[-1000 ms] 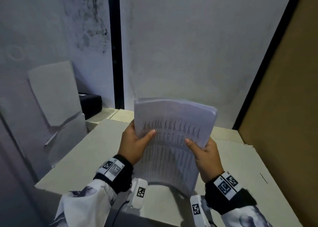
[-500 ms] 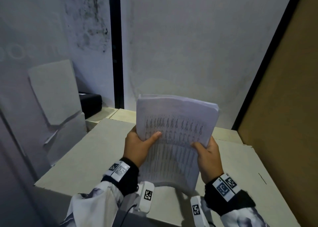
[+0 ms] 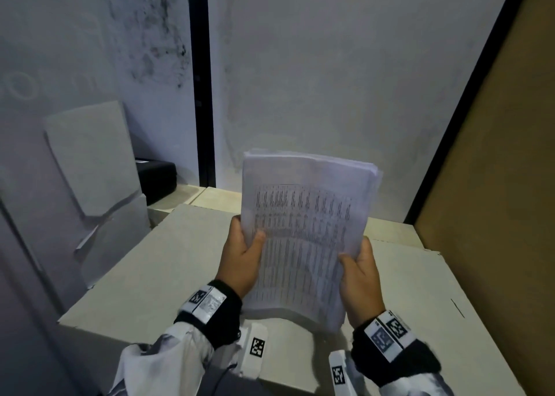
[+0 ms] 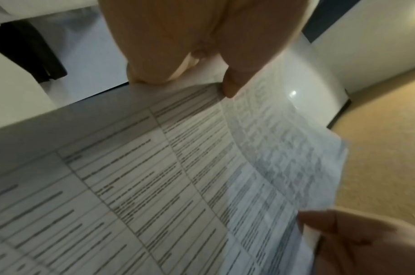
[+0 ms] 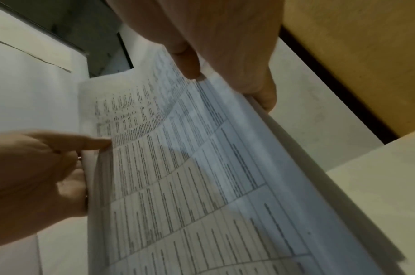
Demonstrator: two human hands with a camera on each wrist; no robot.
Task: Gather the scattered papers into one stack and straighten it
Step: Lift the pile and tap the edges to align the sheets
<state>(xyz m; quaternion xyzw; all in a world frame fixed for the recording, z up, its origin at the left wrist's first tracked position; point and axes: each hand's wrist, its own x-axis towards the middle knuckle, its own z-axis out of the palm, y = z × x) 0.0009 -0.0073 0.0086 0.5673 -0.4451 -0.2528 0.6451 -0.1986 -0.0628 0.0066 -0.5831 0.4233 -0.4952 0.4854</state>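
A thick stack of printed papers with table text stands nearly upright above the pale table, its lower edge curved near the tabletop. My left hand grips the stack's left edge, thumb on the front sheet. My right hand grips the right edge the same way. In the left wrist view the papers fill the frame, with my left hand above them. In the right wrist view my right hand holds the papers at the top, and the other hand pinches the far edge.
A grey wall with a black vertical strip stands behind the table. A brown board borders the right side. A black box and leaning pale panels sit at the back left.
The stack has risen slightly and shifted right, standing more upright. Both hands kept their grip, with the thumbs sliding a little on the front sheet.
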